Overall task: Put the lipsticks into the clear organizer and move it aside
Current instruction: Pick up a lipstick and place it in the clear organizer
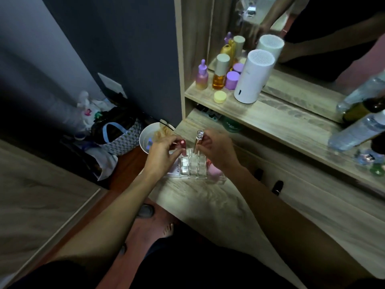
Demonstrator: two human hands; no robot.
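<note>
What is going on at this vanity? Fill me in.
A person is loading lipsticks into a clear organizer on the wooden vanity top. The right hand holds a tall silver-capped lipstick upright, its lower end in a back slot of the organizer. The left hand holds a red-capped lipstick just left of the organizer, not yet slotted. Most visible compartments look empty, and the organizer has not yet been moved aside.

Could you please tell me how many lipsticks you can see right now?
2: a red lipstick in the left hand, and a silver-capped lipstick held upright by the right hand over the clear organizer. Others may be hidden.
</note>
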